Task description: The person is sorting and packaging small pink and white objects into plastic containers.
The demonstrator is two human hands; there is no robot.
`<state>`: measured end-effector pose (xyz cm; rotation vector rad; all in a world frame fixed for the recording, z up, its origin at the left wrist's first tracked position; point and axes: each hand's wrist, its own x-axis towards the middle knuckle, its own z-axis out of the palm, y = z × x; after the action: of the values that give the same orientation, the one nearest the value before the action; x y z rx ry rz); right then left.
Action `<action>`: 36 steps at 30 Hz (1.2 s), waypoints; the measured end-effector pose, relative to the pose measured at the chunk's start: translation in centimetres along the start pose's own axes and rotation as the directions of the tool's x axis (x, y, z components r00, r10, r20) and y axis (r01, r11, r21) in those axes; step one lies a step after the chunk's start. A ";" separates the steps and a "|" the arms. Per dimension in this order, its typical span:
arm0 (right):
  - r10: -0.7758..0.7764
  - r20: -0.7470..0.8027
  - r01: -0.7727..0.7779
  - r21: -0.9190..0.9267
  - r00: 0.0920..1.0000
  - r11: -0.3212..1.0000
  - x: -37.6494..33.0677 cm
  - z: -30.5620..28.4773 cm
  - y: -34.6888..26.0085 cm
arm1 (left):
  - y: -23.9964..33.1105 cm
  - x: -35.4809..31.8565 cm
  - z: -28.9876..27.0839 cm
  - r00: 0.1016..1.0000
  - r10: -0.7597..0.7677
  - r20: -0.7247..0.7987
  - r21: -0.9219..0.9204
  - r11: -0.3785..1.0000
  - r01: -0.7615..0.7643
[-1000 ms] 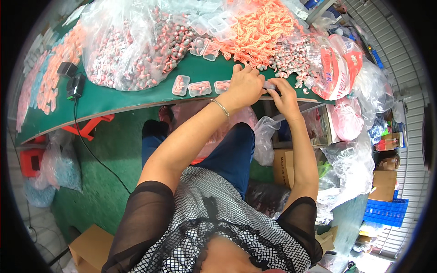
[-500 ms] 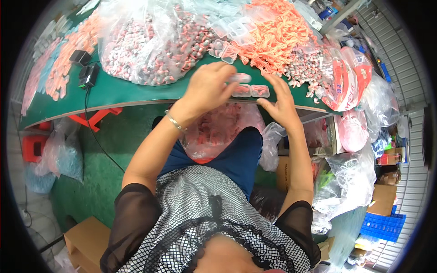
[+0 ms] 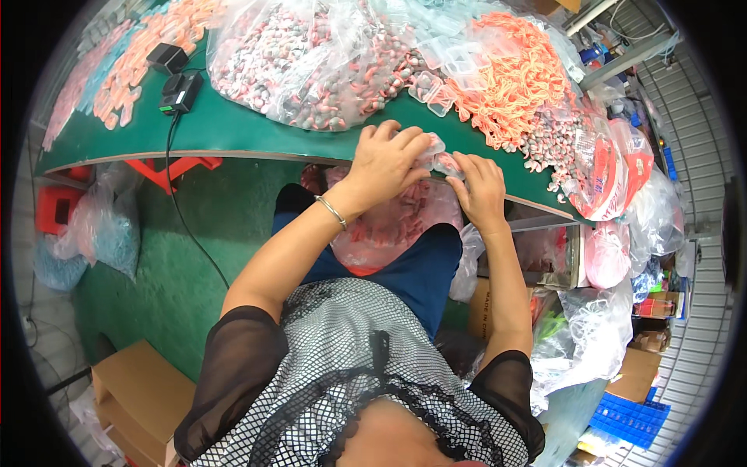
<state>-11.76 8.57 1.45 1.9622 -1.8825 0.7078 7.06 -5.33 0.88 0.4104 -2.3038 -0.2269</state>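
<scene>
At the edge of the green table, both my hands are at small clear plastic boxes with pinkish contents. My left hand, a bangle on its wrist, has its fingers curled over one clear box; the fingers partly hide it. My right hand pinches another clear box, right beside the first. Beneath the table edge, between my knees, a clear bag of pinkish-red pieces sits below my hands.
Beyond my hands lie a big clear bag of small grey-and-pink pieces, a heap of orange cords and loose clear boxes. A black device with a cable rests on the left. A red-and-white bag lies at the right.
The view has shifted, so the table sits differently in it. The boxes lay in a row on the table edge under my spread right hand; now both hands have closed in on them.
</scene>
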 end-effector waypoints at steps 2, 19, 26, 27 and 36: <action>0.015 -0.027 -0.014 0.020 1.000 1.000 0.0 0.1 -0.2 | 0.3 0.1 0.0 0.999 0.041 0.014 0.057 0.998 -0.041; 0.604 0.635 -0.681 0.705 0.483 -0.196 -10.0 10.6 -5.7 | 1.7 -9.7 6.2 0.939 -0.262 0.225 -0.578 0.739 0.345; 0.507 0.862 -0.988 0.086 0.008 -0.131 -15.2 23.8 -3.9 | -4.7 -23.1 18.4 0.701 -0.472 0.535 -0.379 0.607 0.698; 0.509 0.860 -1.000 -0.028 -0.030 -0.012 -16.9 26.0 -2.9 | -4.9 -23.5 19.2 0.594 -0.501 0.629 -0.376 0.473 0.797; 0.543 0.781 -0.789 -0.108 0.309 0.605 -20.8 29.9 -0.7 | -8.3 -28.0 21.8 0.302 -0.375 0.876 0.059 0.706 0.706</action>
<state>-7.38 9.16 -34.72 1.6362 -3.4718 0.3337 11.35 -2.15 -35.16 1.1299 -2.8490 -1.4980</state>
